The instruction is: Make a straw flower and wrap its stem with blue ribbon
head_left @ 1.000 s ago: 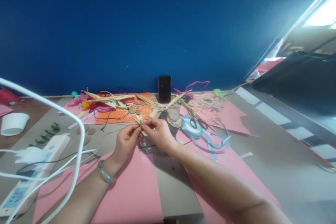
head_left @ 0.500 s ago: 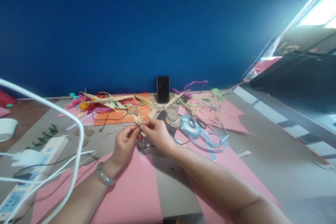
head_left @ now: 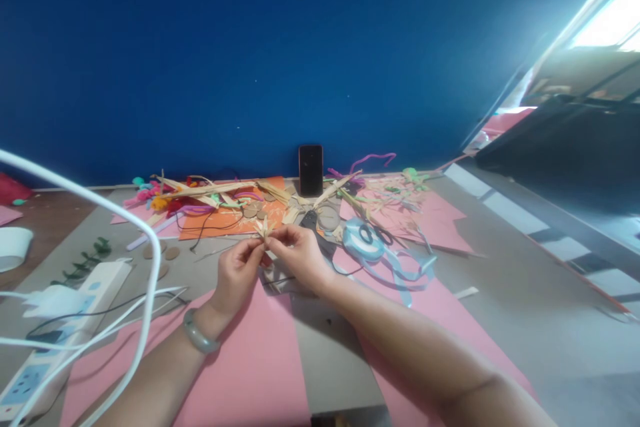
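A small pale straw-coloured flower-like piece (head_left: 263, 227) points upward between my fingertips near the middle of the view. My left hand (head_left: 239, 275) pinches its base from the left, a pale green bangle (head_left: 199, 332) round the wrist. From the right, my right hand (head_left: 299, 255) is closed on the same base, its fingertips touching those of my left hand. Exactly how the fingers meet at the base is too small to make out. Just right of my right hand lie a roll of light blue ribbon (head_left: 364, 240) and dark-handled scissors (head_left: 383, 235).
A phone (head_left: 311, 171) leans upright on the blue wall (head_left: 300, 67). Dried husk strips (head_left: 215, 189) lie on orange paper (head_left: 200, 225). A power strip (head_left: 65, 340) with white cables (head_left: 154, 267) occupies the left. Pink sheets (head_left: 250, 367) lie beneath my arms.
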`<action>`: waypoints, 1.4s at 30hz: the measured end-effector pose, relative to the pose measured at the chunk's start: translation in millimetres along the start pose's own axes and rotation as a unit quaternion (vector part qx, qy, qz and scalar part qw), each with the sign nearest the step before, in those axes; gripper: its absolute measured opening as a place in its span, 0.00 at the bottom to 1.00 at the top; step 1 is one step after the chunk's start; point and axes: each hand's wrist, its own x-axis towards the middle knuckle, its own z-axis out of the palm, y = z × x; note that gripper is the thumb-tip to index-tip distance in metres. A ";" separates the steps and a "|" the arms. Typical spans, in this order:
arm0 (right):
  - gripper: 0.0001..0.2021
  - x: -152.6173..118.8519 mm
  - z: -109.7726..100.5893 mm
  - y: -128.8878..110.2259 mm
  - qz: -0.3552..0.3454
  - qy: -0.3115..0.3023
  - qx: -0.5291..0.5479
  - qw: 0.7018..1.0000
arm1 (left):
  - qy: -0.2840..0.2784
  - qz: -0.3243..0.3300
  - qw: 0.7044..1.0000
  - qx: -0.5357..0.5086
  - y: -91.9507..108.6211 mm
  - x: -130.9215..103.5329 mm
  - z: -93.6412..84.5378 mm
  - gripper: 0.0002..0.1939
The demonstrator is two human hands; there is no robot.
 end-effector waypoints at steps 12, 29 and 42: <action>0.09 0.8 -0.8 0.2 0.006 -0.005 0.011 1.000 | -0.006 -0.003 1.000 0.014 0.5 -0.4 -0.3 0.11; 0.09 7.3 -6.6 0.1 0.089 -0.052 0.088 0.991 | -0.032 0.022 0.998 0.055 4.1 -0.6 -2.9 0.11; 0.07 4.1 -6.9 -2.6 0.006 -0.042 -0.003 0.999 | -0.028 0.006 1.000 -0.005 3.0 2.1 -1.4 0.10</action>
